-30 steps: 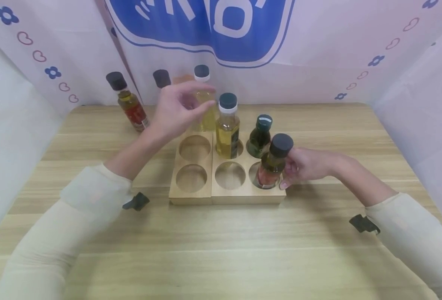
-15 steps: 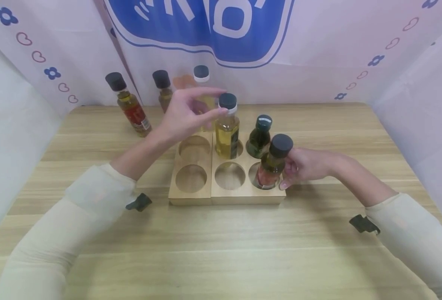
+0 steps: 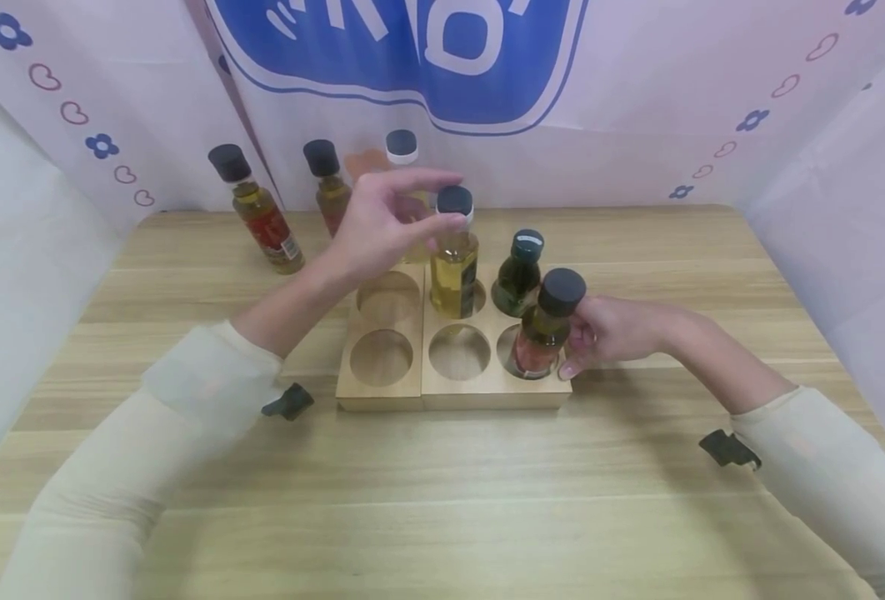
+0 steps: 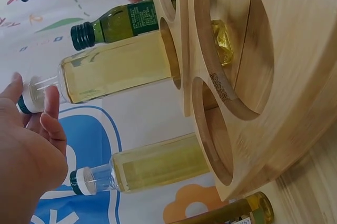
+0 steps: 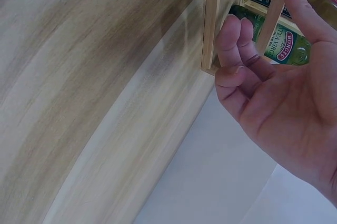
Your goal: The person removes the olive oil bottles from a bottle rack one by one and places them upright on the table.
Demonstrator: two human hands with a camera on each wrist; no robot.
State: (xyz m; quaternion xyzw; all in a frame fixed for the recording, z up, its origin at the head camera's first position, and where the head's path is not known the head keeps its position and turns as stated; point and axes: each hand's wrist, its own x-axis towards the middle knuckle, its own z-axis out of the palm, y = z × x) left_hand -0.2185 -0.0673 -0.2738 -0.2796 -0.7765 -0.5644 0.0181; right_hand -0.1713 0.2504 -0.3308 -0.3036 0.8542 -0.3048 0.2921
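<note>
In the head view, my left hand (image 3: pixel 386 218) reaches over the wooden bottle rack (image 3: pixel 382 392), thumb and fingers round the dark cap of a pale oil bottle (image 3: pixel 452 279). That bottle stands in the rack's back middle hole; the left wrist view shows the white collar (image 4: pixel 36 95) between thumb and fingers. My right hand (image 3: pixel 611 333) grips the rack's right side, its thumb on the top board and fingers (image 5: pixel 229 37) curled at the open side. Beside that hand, a black-capped oil bottle (image 3: pixel 538 337) sits in the front right hole, with a dark green bottle (image 3: pixel 517 279) behind it.
Left of the rack stand two red-labelled oil bottles (image 3: pixel 268 233) (image 3: pixel 332 200). Another pale oil bottle (image 4: pixel 158 163) is behind the rack, partly hidden by my left hand in the head view. A printed curtain (image 3: pixel 622 100) closes off the table's (image 3: pixel 442 500) back.
My left hand has moved right, from beside the pale oil bottle to round its cap. The bottles stay where they were, and my right hand keeps its place on the rack.
</note>
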